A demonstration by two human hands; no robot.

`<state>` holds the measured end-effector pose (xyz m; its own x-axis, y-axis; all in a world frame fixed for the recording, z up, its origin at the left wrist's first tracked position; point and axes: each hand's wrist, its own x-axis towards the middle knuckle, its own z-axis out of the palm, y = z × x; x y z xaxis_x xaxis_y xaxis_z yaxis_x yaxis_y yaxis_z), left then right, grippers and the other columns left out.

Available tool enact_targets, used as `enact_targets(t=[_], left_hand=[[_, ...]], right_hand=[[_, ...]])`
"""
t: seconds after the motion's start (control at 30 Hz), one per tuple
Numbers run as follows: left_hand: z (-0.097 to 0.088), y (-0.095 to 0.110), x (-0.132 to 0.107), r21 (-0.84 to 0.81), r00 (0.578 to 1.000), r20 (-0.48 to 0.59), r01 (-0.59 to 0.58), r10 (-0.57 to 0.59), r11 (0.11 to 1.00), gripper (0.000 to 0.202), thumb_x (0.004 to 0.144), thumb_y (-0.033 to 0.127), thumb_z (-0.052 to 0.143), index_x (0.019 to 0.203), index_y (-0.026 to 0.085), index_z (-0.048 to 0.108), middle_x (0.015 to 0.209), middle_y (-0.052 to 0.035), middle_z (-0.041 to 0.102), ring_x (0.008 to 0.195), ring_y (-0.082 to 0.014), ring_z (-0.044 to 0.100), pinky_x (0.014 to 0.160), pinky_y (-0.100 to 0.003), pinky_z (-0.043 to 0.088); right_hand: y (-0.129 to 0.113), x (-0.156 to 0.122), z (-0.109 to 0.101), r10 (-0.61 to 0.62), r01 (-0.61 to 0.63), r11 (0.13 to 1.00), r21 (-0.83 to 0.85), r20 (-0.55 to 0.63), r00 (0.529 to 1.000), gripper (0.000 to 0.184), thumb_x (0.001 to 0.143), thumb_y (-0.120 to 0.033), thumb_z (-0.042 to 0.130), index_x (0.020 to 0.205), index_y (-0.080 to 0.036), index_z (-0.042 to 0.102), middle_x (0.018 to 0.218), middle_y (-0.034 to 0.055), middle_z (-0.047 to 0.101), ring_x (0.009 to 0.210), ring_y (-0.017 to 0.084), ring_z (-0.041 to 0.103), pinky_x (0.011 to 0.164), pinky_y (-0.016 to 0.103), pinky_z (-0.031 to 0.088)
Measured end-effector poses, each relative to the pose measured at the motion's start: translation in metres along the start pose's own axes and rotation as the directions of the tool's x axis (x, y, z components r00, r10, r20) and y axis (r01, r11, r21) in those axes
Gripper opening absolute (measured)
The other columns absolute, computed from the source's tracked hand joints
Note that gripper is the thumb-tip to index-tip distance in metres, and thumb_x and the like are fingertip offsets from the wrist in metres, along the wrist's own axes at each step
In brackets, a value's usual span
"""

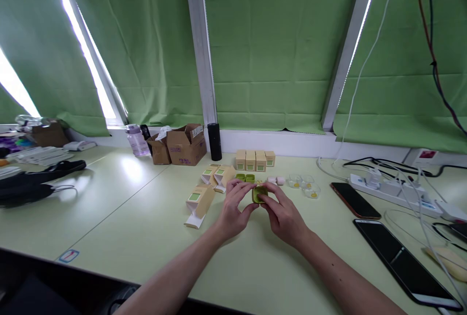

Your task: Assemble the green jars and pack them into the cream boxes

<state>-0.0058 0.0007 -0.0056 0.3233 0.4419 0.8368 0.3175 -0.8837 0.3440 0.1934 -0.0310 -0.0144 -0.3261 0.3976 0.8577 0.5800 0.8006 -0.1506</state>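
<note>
My left hand (235, 208) and my right hand (286, 213) hold a small square olive-green case (260, 193) between them. The left fingers grip its left edge, while the right fingers reach over its right side and front. Just behind are two more green square cases (250, 177), side by side. Tiny yellow pieces (259, 182) lie beside them, partly hidden by my hands. Small pale pink pieces (276, 180) sit behind my right hand. To their right stand clear round dishes (311, 190) with something yellow inside. Left of my hands, three small tan boxes (200, 200) lie with flaps open.
Several closed tan boxes (250, 160) stand in a row at the back. A black cylinder (214, 142), cardboard cartons (186, 145) and a lilac bottle (137, 140) line the wall. On the right are two phones (404, 261), a power strip (396, 193) and loose cables.
</note>
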Motion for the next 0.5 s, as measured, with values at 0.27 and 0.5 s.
enact_targets(t=[0.27,0.5], left_hand=[[-0.0005,-0.0005,0.0010,-0.037,0.999,-0.017,0.049,-0.050,0.998,0.030,0.094,0.023,0.071,0.124,0.025,0.068,0.111,-0.0097,0.074,0.113,-0.0285,0.058,0.100,-0.049,0.051],[0.0025,-0.0068,0.0006,-0.129,0.974,-0.054,0.212,-0.220,0.969,0.013,0.093,0.031,0.072,0.102,0.021,0.076,0.097,-0.0091,0.070,0.097,-0.0237,0.063,0.082,-0.036,0.057]], right_hand=[[-0.0040,-0.0004,0.0011,0.136,-0.131,0.989,0.075,-0.077,0.988,0.044,0.103,-0.017,0.053,0.146,-0.026,0.050,0.139,0.0152,0.065,0.135,0.030,0.061,0.106,0.051,0.060],[-0.0076,-0.0017,-0.0009,0.171,-0.164,0.976,0.144,-0.038,0.985,0.048,0.103,-0.016,0.050,0.150,-0.027,0.046,0.144,0.0153,0.060,0.138,0.030,0.057,0.106,0.050,0.059]])
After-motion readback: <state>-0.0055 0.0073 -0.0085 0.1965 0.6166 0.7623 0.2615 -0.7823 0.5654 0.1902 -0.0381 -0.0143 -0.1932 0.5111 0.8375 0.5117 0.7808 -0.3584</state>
